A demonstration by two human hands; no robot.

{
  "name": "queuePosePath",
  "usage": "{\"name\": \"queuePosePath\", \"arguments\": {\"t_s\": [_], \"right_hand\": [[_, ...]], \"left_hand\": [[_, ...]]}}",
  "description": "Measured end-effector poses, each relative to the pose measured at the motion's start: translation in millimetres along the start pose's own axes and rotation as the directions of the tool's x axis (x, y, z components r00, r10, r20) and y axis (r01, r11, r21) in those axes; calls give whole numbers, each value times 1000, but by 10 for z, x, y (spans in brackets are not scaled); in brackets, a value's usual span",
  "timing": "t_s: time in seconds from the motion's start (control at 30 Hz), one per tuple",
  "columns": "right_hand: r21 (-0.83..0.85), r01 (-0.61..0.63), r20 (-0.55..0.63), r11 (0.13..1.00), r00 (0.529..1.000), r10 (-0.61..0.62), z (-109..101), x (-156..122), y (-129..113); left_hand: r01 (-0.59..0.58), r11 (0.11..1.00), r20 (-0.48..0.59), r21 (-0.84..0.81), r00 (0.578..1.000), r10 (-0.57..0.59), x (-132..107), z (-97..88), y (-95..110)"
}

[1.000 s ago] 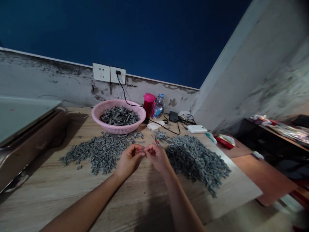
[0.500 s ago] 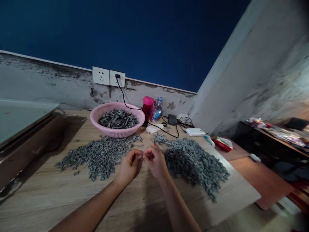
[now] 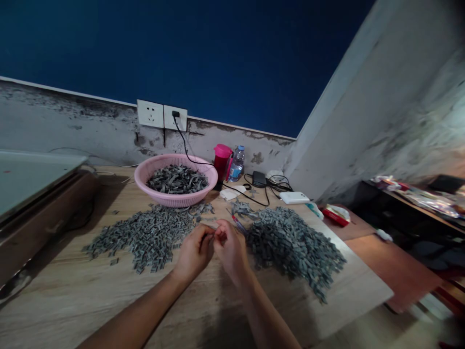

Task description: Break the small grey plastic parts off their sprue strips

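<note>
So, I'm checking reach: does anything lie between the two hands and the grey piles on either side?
Nothing visible does. The left hand and right hand meet fingertip to fingertip above bare table; the left pile and right pile start right beside them. Only a thin red tool lies at the right pile's edge.

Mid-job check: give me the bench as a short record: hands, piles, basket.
left hand: fingers curled, tips meeting the other hand's, above the table
right hand: curled, pinching; pinched item too small to tell
left pile: small grey pieces, spread flat
right pile: grey pieces, heaped thicker
pink basket: holds dark grey strips
beside basket: red cup, water bottle
</note>
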State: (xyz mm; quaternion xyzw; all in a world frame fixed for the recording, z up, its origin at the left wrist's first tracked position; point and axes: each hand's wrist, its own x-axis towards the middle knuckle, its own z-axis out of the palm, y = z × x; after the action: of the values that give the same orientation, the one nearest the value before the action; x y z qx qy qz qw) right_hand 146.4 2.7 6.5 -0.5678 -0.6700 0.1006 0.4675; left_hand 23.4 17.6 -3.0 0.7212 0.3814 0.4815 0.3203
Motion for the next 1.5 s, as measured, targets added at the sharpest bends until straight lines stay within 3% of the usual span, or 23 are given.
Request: {"name": "queuePosePath", "arguments": {"t_s": [0.17,0.37,0.63,0.8,1.0,1.27,1.43,1.5], "right_hand": [[122,-52,12,991,999,51,-6,17,9],[214,-140,62,967,990,130,-31,32,-3],[298,-149,131,943,985,114,-41,37,108],[251,-108,105,962,991,84,-27,16,107],[200,-84,-11,976,996,88,84,-42,66],[201,-103,66,974,994,92,-14,-31,22],[168,-63,4,984,998,63,42,-46,5],[165,-108,-9,980,994,111,115,-51,61]], "left_hand": [[-33,999,5,-3,999,33,-2,3,7],[73,997,46,10,996,-74,-33,38,-37],[-178,955,110,236,982,156,-27,6,-35],[-241,929,143,281,968,208,-22,-2,-66],[-295,896,141,332,955,262,-34,-25,-142],[-259,898,122,355,965,231,-47,-30,-253],[-295,882,109,367,955,275,-49,-28,-280],[-291,885,111,365,957,269,-48,-36,-280]]}}
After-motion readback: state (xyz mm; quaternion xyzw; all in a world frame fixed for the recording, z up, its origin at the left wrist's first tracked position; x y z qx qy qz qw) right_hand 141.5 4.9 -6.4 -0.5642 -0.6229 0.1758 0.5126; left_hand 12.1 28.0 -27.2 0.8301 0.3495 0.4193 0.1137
